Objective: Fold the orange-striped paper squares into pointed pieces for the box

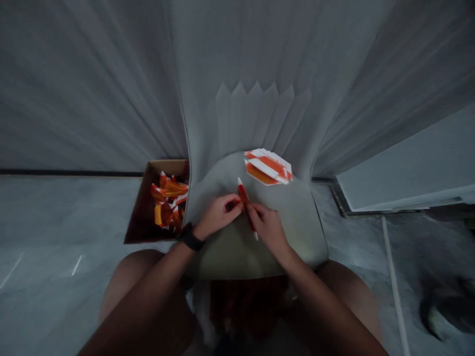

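Note:
A narrow red-and-orange folded paper piece [243, 192] with white pointed ends is held slantwise above the chair seat [222, 252]. My right hand [269, 225] grips it by its lower half, thumb laid along it. My left hand [221, 212], with a black band on the wrist, is closed, thumb and fingertips pinched at the piece's left edge near its middle. Just beyond my hands, flat red, orange and white paper pieces [269, 167] lie overlapping in a stack at the back of the seat.
An open cardboard box [139, 227] stands on the floor left of the chair, holding several folded red-and-orange pieces [168, 190]. The grey chair back [260, 109] rises in front of a curtain [85, 89]. A white panel [411, 168] is at right; a dark object [454, 311] lies lower right.

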Action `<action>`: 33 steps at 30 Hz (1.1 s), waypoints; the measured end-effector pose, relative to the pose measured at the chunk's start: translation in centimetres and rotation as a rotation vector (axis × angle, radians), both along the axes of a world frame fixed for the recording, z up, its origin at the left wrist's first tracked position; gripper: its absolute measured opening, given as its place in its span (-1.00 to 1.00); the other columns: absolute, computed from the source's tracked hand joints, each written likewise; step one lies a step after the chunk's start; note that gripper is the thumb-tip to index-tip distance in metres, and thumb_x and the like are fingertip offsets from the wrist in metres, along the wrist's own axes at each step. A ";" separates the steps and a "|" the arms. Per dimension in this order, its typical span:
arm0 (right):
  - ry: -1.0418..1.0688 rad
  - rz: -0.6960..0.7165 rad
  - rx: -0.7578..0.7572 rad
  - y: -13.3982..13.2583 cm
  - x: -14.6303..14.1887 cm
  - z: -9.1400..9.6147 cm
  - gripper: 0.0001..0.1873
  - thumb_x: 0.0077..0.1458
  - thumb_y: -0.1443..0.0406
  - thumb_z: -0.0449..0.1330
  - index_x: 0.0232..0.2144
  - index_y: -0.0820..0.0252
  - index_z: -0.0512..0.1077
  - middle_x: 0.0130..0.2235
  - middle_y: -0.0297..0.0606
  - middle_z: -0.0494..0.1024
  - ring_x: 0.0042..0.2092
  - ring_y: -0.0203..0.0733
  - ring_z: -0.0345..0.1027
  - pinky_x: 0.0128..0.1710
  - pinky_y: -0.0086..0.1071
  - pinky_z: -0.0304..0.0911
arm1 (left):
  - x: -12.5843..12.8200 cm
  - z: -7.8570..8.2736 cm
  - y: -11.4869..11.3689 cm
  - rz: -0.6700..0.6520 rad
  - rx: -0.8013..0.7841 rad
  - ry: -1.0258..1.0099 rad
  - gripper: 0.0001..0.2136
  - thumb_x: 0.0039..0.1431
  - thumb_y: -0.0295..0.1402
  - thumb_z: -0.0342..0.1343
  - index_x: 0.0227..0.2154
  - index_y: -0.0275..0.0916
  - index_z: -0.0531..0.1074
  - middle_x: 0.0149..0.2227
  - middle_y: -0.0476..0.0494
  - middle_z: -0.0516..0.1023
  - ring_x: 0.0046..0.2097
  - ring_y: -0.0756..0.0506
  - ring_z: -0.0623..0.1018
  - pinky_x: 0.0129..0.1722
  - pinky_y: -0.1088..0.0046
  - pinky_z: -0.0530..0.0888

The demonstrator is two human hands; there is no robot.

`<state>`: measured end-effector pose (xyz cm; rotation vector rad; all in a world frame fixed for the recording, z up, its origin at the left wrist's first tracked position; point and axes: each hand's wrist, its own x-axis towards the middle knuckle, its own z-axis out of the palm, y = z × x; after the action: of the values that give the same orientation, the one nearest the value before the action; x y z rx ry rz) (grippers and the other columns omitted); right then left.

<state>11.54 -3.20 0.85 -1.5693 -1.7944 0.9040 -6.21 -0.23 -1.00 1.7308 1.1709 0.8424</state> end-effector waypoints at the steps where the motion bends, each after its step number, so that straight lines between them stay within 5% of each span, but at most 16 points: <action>1: -0.020 0.001 0.012 0.0 0.1 0.1 -0.59 0.33 0.13 -0.01 -0.26 0.14 0.61 -0.35 -0.20 0.66 -0.34 -0.10 0.52 -0.33 -0.36 0.26 | 0.0 0.1 0.0 0.000 0.005 -0.003 -0.83 0.25 -0.31 0.06 -0.32 -0.26 0.51 -0.35 -0.06 0.56 -0.32 -0.03 0.47 -0.35 0.50 0.37; 7: -0.030 0.113 -0.001 0.5 1.4 0.4 -0.58 0.32 0.15 0.00 -0.40 0.15 0.57 -0.46 -0.28 0.60 -0.40 -0.17 0.46 -0.41 -0.41 0.16 | -0.6 0.4 -0.4 -0.046 -0.034 -0.074 -0.77 0.30 -0.24 0.04 -0.27 -0.28 0.51 -0.30 -0.09 0.56 -0.26 -0.06 0.50 -0.27 0.47 0.41; 17: 0.103 0.225 -0.165 1.2 3.0 0.9 -0.59 0.29 0.12 0.01 -0.34 0.14 0.61 -0.46 -0.38 0.57 -0.42 -0.22 0.38 -0.39 -0.42 0.21 | -1.7 0.8 -0.4 -0.143 -0.089 -0.024 -0.72 0.31 -0.15 0.05 -0.25 -0.26 0.52 -0.33 -0.08 0.54 -0.29 -0.05 0.46 -0.29 0.45 0.39; 25: -0.043 0.069 -0.014 0.2 1.6 0.4 -0.61 0.30 0.16 0.04 -0.39 0.12 0.61 -0.41 -0.26 0.64 -0.39 -0.15 0.47 -0.39 -0.38 0.19 | 0.4 0.0 -1.7 -0.052 -0.128 -0.074 -0.70 0.27 -0.12 0.10 -0.28 -0.27 0.55 -0.31 -0.10 0.58 -0.26 -0.07 0.50 -0.28 0.45 0.41; 33: 0.127 -0.083 -0.054 -0.1 1.8 -0.1 -0.71 0.23 0.13 0.15 -0.27 0.10 0.64 -0.27 -0.21 0.69 -0.27 -0.08 0.56 -0.28 -0.31 0.36 | 1.0 -0.4 -1.7 -0.037 -0.089 -0.074 -0.72 0.28 -0.15 0.09 -0.31 -0.27 0.54 -0.32 -0.09 0.58 -0.28 -0.06 0.50 -0.27 0.45 0.42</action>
<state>13.34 -3.25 0.71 -1.5716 -1.6176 0.9968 -5.16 -1.88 -1.35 1.6307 1.1080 0.8134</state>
